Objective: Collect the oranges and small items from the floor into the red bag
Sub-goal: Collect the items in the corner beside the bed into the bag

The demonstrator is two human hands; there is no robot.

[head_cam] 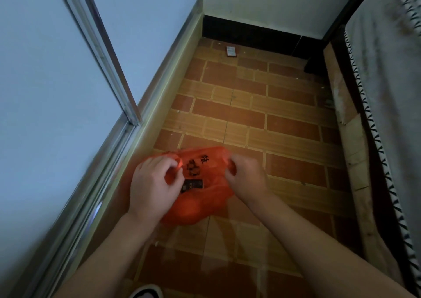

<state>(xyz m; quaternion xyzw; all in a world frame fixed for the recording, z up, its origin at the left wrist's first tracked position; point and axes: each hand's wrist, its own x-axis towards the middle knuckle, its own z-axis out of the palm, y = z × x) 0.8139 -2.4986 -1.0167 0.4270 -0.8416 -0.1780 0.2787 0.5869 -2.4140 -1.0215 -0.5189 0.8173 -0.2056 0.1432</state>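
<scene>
Thin plastic makes up the red bag [200,188], which sits low in the centre of the frame on the tiled floor [262,115], just beside the sliding door frame [127,106] that runs up the left side. Both hands are clamped on it: the left hand [151,186] pinches one handle loop at the bag's upper left, and the right hand [247,176] has its fingers curled round the opposite handle at the upper right. I would judge the film soft, crinkly and a little slippery, with no stiffness of its own, so it will sag wherever it is not held; the handles are the sensible places to grip, and holding them apart would keep the mouth open. Rounded orange bulges show through the lower part, probably oranges already inside, along with a dark flat packet [192,185] (its print is too blurred to read), so the bag likely has some weight and could stretch at the loops. One small flat item [232,51] lies on the floor near the black skirting at the top of the frame, well apart from the bag. Tiles are brown and tan in a brick pattern, dusty. A bed with a grey cover [387,92] fills the right edge, and a shoe tip [145,292] shows at the bottom.
</scene>
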